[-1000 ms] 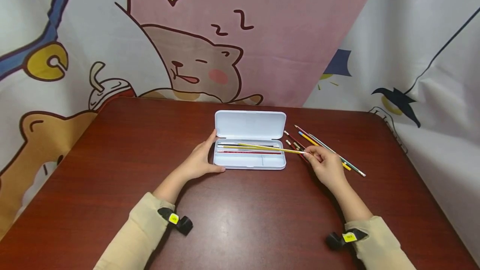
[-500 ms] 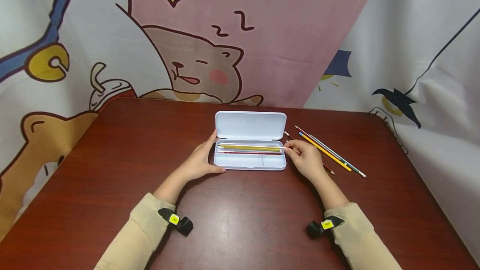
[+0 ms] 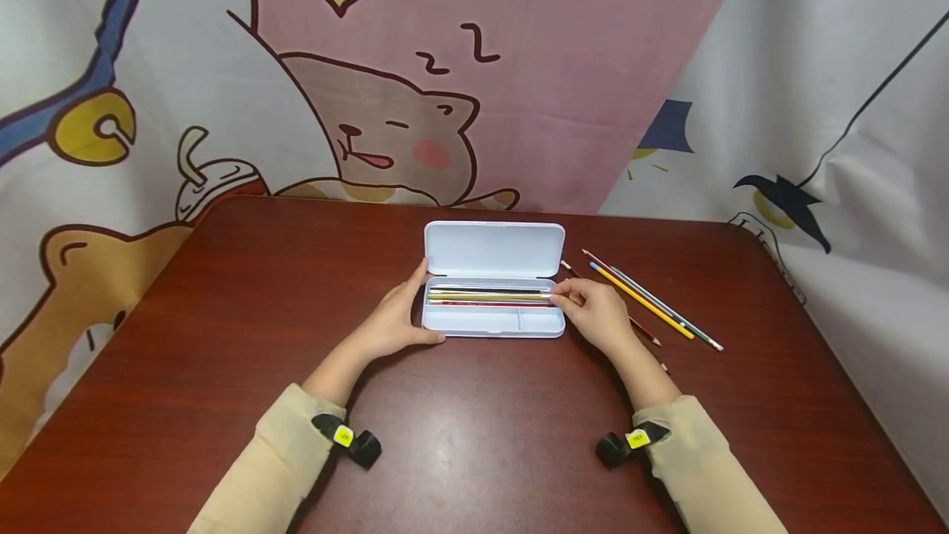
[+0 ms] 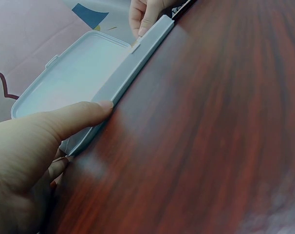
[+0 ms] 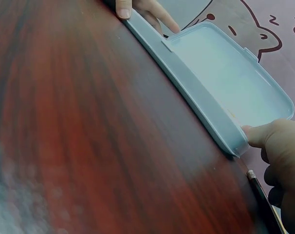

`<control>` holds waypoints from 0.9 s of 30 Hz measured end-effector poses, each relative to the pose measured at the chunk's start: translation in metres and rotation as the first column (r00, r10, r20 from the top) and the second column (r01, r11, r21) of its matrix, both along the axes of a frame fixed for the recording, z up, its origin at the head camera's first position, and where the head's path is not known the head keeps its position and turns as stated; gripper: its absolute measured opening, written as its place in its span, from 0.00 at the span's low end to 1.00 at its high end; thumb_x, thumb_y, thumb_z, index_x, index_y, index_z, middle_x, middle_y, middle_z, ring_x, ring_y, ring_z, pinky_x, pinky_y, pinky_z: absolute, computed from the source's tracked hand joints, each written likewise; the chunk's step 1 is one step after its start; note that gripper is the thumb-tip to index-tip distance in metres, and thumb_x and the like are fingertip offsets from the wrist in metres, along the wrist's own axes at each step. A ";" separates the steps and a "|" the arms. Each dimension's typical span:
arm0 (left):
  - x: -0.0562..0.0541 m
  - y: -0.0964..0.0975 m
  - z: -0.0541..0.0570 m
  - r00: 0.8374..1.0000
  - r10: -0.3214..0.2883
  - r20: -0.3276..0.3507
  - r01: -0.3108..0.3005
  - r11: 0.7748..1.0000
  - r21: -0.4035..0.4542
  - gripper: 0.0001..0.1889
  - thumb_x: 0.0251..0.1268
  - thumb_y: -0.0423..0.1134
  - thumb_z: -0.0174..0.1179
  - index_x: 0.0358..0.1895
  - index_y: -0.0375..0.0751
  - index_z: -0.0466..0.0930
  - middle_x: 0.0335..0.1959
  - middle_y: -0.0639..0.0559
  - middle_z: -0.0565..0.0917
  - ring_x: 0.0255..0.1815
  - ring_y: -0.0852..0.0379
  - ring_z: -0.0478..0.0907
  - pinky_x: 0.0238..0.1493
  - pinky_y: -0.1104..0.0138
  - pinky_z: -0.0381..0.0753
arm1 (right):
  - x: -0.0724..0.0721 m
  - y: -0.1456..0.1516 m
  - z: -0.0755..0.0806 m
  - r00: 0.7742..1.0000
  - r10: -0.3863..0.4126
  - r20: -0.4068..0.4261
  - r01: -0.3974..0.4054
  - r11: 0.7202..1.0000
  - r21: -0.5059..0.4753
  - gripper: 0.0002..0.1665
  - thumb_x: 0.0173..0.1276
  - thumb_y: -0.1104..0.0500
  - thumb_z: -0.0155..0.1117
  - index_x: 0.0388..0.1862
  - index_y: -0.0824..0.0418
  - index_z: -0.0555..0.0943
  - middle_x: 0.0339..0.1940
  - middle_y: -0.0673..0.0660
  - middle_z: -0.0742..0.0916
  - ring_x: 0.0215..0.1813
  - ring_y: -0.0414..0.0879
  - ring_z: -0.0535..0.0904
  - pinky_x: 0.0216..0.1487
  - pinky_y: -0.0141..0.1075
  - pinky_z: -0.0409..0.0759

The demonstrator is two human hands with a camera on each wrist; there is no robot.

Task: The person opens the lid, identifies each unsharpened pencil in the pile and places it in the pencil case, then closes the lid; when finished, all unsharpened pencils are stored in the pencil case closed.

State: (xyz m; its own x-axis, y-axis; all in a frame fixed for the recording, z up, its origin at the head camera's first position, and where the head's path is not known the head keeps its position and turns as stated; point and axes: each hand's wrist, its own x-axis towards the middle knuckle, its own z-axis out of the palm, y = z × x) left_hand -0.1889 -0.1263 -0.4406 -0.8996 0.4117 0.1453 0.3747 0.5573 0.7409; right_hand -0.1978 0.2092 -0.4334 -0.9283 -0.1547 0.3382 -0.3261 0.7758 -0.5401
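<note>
A white pencil case (image 3: 474,322) stands on the table with its lid (image 3: 495,250) raised. Several pencils lie lengthwise in its rear compartment. My left hand (image 3: 389,322) holds the case's left end, its thumb on the front edge and its index finger reaching up beside the lid. At the right end, my right hand (image 3: 599,316) pinches the tip of a yellow pencil (image 3: 482,297), which lies along the other pencils inside the case. In the right wrist view the thumb (image 5: 259,135) is right at the case's rim, and the pencil itself is hidden behind the wall.
Right of the case lie more pencils: a yellow pencil (image 3: 643,302), a green-and-white pencil (image 3: 667,309) and dark red pencils (image 3: 645,330), partly covered by my right hand. The brown table (image 3: 474,427) ends at a cartoon-printed cloth (image 3: 556,105) behind.
My right hand has moved left and brought the yellow pencil from a slant above the case down among the pencils inside. My left hand has stayed in place.
</note>
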 end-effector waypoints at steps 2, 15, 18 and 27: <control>0.000 0.000 -0.001 1.000 0.001 0.000 -0.001 1.000 0.001 0.65 0.39 0.40 0.79 0.77 0.39 0.38 0.68 0.41 0.67 0.69 0.44 0.60 0.67 0.49 0.55 | 0.000 0.000 0.001 1.000 -0.002 0.012 0.002 1.000 0.000 0.04 0.60 0.55 0.72 0.32 0.53 0.86 0.15 0.46 0.69 0.20 0.43 0.63 0.20 0.38 0.57; 0.001 0.001 -0.001 1.000 0.002 0.009 -0.002 1.000 -0.001 0.65 0.40 0.40 0.79 0.77 0.39 0.38 0.68 0.42 0.67 0.69 0.44 0.59 0.67 0.49 0.54 | 0.014 0.008 0.003 0.995 -0.049 -0.089 0.048 0.999 -0.018 0.06 0.56 0.57 0.74 0.33 0.54 0.87 0.18 0.45 0.72 0.22 0.42 0.65 0.22 0.38 0.59; 0.001 0.001 0.000 1.000 0.005 0.009 -0.005 1.000 -0.002 0.65 0.40 0.40 0.79 0.77 0.39 0.38 0.68 0.42 0.67 0.69 0.44 0.59 0.67 0.49 0.54 | 0.017 0.016 0.004 0.990 -0.054 -0.130 0.051 0.998 -0.023 0.07 0.55 0.58 0.75 0.33 0.55 0.86 0.18 0.45 0.72 0.21 0.41 0.65 0.21 0.37 0.60; 0.000 0.000 0.002 1.000 0.004 0.007 -0.004 1.000 -0.009 0.64 0.40 0.40 0.79 0.77 0.39 0.38 0.68 0.40 0.67 0.69 0.44 0.59 0.67 0.49 0.54 | 0.031 0.057 0.002 0.981 -0.112 -0.161 0.110 0.994 -0.019 0.07 0.56 0.59 0.75 0.34 0.55 0.86 0.18 0.45 0.72 0.19 0.37 0.62 0.18 0.34 0.57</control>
